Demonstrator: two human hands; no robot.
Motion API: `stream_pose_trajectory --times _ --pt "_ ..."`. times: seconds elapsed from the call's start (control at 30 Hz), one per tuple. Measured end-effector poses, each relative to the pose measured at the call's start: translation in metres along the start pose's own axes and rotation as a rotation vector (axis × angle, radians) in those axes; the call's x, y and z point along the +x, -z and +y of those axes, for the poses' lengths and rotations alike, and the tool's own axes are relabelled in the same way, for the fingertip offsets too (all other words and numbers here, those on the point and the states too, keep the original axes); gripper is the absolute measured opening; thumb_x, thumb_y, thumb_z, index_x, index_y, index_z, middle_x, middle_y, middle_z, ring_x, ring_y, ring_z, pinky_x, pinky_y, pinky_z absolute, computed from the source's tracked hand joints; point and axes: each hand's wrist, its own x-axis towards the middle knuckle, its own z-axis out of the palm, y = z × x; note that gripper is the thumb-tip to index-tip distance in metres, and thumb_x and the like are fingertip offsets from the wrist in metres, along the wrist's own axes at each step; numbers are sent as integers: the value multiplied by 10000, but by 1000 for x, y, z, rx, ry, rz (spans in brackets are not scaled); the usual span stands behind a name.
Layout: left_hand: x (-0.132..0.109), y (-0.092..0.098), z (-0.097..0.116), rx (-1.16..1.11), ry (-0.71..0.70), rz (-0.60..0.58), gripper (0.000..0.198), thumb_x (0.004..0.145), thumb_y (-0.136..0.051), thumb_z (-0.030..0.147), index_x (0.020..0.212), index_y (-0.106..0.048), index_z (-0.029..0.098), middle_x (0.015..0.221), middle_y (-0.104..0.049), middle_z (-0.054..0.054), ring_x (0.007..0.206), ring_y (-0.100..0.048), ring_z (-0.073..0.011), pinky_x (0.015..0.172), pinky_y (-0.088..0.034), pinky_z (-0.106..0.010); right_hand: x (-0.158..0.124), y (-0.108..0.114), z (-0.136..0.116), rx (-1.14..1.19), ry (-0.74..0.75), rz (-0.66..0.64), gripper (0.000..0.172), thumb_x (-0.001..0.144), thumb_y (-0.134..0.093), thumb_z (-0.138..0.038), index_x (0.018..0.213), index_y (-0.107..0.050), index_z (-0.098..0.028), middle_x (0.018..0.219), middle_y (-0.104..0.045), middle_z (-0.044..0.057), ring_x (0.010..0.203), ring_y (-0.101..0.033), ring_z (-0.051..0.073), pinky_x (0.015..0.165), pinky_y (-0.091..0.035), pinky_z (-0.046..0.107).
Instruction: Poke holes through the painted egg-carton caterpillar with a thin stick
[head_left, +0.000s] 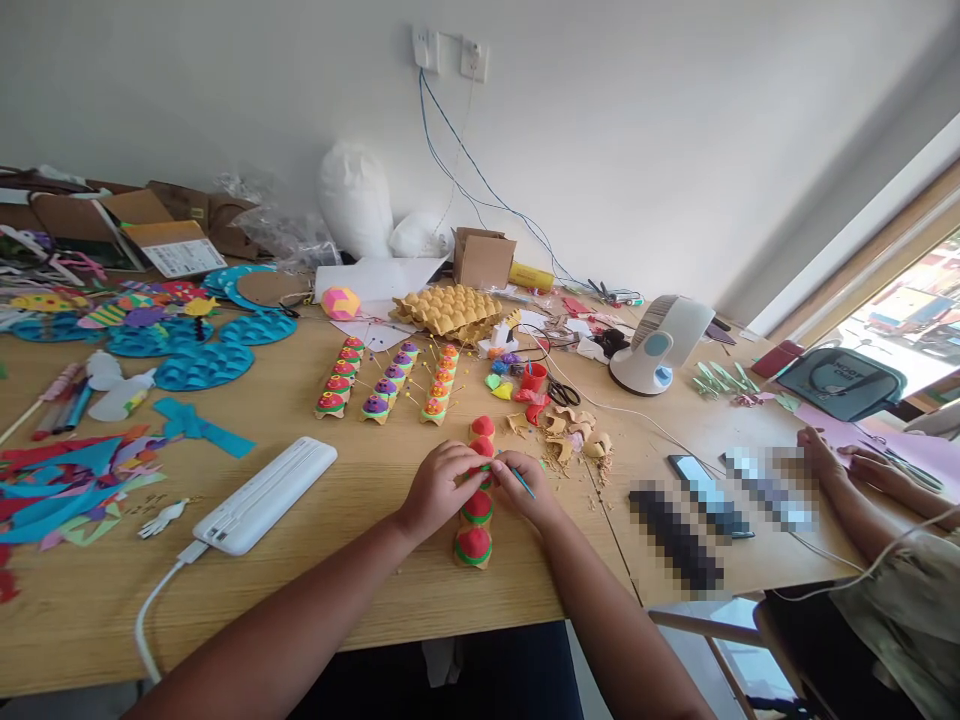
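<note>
In front of me on the table lies an egg-carton strip (pixel 474 545) whose bumps are covered in red with green bands. My left hand (pixel 441 488) is closed around its middle bumps, hiding part of them. A thin blue stick-like tool (pixel 523 482) is held in my right hand (pixel 527 492), whose fingertips meet the strip beside my left fingertips. What the two sets of fingertips touch there is too small to tell. Beyond my hands stand three finished-looking strips: a red one (pixel 341 378), a purple one (pixel 390 382) and an orange-red one (pixel 440 385), with pins stuck in some.
Cut carton pieces (pixel 559 440), black scissors (pixel 562 392) and a red cup (pixel 533 377) lie just beyond my right hand. A white power bank (pixel 266 495) is left, a small fan (pixel 660 345) back right. Another person's hands (pixel 840 465) rest at the right near phones (pixel 709 495).
</note>
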Motion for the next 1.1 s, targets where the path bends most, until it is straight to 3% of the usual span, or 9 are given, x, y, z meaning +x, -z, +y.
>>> stream_pose_trajectory --times 0.17,0.33,0.67,0.9,1.1 --pt "-1 1 -4 41 14 -9 136 938 -692 219 1044 -774 236 936 -771 -48 909 -677 -211 831 -556 -373 -1 0 0 1 23 -1 524 934 -549 -676 818 -693 -186 697 -661 24 653 -579 145 644 -470 263" --pt "0 2 -5 29 0 -25 213 917 -730 262 1124 -767 233 980 -775 -66 934 -684 -218 847 -565 -383 -2 -2 2 -32 17 25 543 943 -536 -669 729 -665 -187 649 -632 15 623 -555 137 633 -455 260" --pt "-2 0 -9 30 -30 -20 120 932 -709 240 1012 -798 238 868 -770 -51 851 -674 -204 781 -558 -372 -2 -4 3 -37 0 22 545 915 -551 -699 771 -685 -191 690 -653 21 651 -563 145 646 -467 266" --pt "-3 -1 -6 54 -30 -29 229 914 -723 219 1141 -758 216 989 -778 -68 957 -668 -227 867 -556 -402 0 -6 6 -140 110 62 542 978 -477 -641 754 -689 -195 668 -649 27 624 -555 144 638 -444 273" --pt "-3 1 -7 55 -28 -38 137 940 -690 221 1048 -774 214 927 -777 -59 908 -668 -216 832 -545 -388 0 -7 5 -268 154 72 611 993 -410 -670 688 -662 -204 628 -617 35 620 -521 149 644 -421 289"
